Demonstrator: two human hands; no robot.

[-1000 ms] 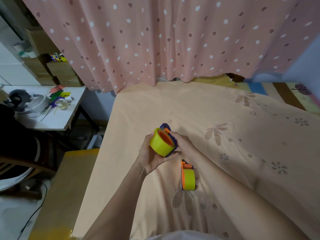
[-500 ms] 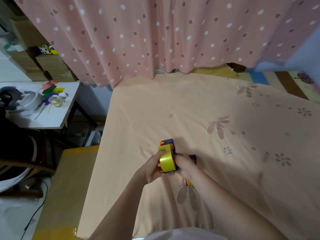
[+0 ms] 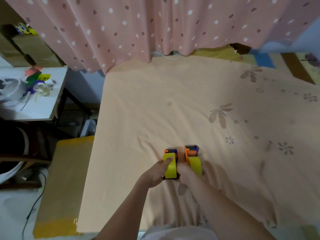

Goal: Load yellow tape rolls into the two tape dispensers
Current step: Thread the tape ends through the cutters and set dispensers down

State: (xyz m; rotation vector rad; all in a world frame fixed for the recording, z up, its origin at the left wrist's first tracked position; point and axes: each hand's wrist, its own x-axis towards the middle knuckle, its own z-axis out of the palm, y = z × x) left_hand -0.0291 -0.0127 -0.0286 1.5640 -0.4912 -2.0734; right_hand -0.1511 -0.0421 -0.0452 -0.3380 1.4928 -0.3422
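Observation:
Two orange-and-purple tape dispensers stand side by side on the peach bedsheet (image 3: 173,101), each with a yellow tape roll in it. My left hand (image 3: 155,172) grips the left dispenser (image 3: 170,164), thumb lying on its yellow roll (image 3: 170,168). My right hand (image 3: 186,175) closes against that same dispenser's right side, between the two. The right dispenser (image 3: 191,153) with its yellow roll (image 3: 195,164) rests on the sheet just beside my right hand; whether the hand touches it is unclear.
A pink dotted curtain (image 3: 155,23) hangs behind the bed. Left of the bed are a yellow-topped stool (image 3: 65,179) and a white side table (image 3: 34,104) with a jar and clutter. Cardboard boxes (image 3: 26,47) are stacked at far left.
The dispenser held in both hands has come down from mid-air onto the sheet, left of the other loaded dispenser. The view has tilted, so both dispensers now show side by side.

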